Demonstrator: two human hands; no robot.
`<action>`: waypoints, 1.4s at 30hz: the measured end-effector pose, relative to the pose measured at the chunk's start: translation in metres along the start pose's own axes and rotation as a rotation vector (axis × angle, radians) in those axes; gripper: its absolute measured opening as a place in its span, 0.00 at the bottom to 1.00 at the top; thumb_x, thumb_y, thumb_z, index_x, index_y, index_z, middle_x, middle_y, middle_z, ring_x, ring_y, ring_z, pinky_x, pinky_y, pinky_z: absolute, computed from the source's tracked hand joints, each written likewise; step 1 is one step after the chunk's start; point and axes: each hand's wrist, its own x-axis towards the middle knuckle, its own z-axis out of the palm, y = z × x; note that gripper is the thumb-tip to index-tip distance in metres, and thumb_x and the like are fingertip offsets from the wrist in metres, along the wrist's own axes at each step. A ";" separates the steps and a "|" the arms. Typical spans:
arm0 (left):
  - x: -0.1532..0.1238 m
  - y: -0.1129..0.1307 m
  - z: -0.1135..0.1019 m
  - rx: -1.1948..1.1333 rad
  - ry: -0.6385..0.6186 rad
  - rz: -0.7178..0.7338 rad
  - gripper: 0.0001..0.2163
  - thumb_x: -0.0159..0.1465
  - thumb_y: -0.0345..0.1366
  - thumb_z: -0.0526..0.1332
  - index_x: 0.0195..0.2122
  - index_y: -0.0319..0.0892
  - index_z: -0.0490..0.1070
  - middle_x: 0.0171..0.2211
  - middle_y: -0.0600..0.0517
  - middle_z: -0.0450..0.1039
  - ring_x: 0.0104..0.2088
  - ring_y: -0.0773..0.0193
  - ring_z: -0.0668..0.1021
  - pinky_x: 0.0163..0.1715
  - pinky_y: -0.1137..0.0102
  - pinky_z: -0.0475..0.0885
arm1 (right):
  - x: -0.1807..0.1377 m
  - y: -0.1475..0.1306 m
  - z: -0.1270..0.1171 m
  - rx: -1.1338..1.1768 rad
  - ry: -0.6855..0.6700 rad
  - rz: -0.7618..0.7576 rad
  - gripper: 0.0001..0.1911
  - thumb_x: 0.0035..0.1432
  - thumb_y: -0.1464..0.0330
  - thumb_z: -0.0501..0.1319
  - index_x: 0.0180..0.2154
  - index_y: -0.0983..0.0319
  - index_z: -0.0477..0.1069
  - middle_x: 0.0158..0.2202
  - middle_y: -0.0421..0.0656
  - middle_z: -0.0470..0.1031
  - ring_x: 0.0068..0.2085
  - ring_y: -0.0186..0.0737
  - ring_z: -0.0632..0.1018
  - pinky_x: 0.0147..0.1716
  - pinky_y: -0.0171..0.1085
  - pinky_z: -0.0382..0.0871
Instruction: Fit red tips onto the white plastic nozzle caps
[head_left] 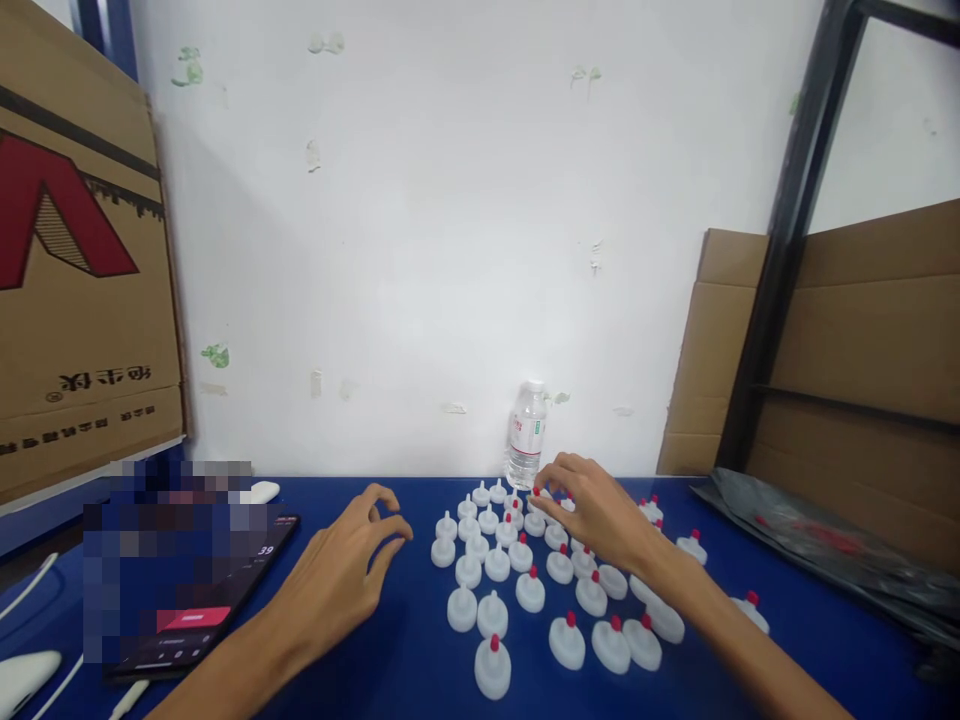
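A blue desk with its far edge against a white wall carries a loose spread of small round translucent-white plastic nozzle caps, from near the far edge down toward the near edge, mostly right of the middle. Bare-tipped white nozzle caps gather on the left side of the spread; red-tipped white nozzle caps lie mostly nearer the right edge, a few partly hidden by the right forearm.

The right hand reaches over the far part of the spread, thumb and forefinger close together at one red tip; whether they grip it cannot be told. The left hand hangs left of the caps, fingers loosely curled, thumb apart, nothing in its grasp.

A clear plastic water bottle with a white lid stands at the far edge, just beyond the caps. A black smartphone, its screen lit, lies toward the left edge, partly blurred out. A grey plastic bag lies toward the far right corner.
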 end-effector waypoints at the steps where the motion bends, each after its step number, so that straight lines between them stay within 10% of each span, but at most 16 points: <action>1: 0.001 -0.002 -0.003 0.067 -0.038 0.018 0.17 0.72 0.36 0.46 0.44 0.48 0.75 0.52 0.48 0.67 0.43 0.58 0.76 0.37 0.62 0.73 | 0.000 0.002 0.002 -0.009 -0.042 0.004 0.08 0.67 0.61 0.62 0.42 0.58 0.76 0.39 0.45 0.76 0.41 0.48 0.77 0.43 0.46 0.70; 12: 0.000 -0.017 -0.017 0.325 -0.282 0.056 0.12 0.69 0.33 0.52 0.41 0.46 0.76 0.44 0.46 0.75 0.48 0.48 0.74 0.41 0.56 0.72 | -0.002 0.002 0.011 0.024 -0.220 0.001 0.07 0.64 0.65 0.64 0.36 0.60 0.80 0.33 0.42 0.82 0.34 0.44 0.80 0.36 0.38 0.67; 25: 0.003 -0.032 -0.015 0.464 -0.263 -0.061 0.20 0.69 0.28 0.43 0.40 0.41 0.76 0.38 0.40 0.78 0.42 0.46 0.79 0.36 0.60 0.68 | 0.000 0.005 0.001 -0.081 -0.220 0.116 0.15 0.71 0.63 0.55 0.39 0.59 0.80 0.33 0.46 0.84 0.37 0.51 0.83 0.37 0.40 0.65; 42: -0.003 -0.013 -0.021 0.385 -0.313 -0.080 0.13 0.69 0.38 0.52 0.36 0.41 0.75 0.42 0.39 0.80 0.42 0.42 0.82 0.39 0.54 0.72 | -0.004 0.020 0.020 -0.096 -0.390 0.222 0.10 0.53 0.70 0.70 0.40 0.58 0.82 0.34 0.43 0.84 0.35 0.47 0.83 0.30 0.36 0.64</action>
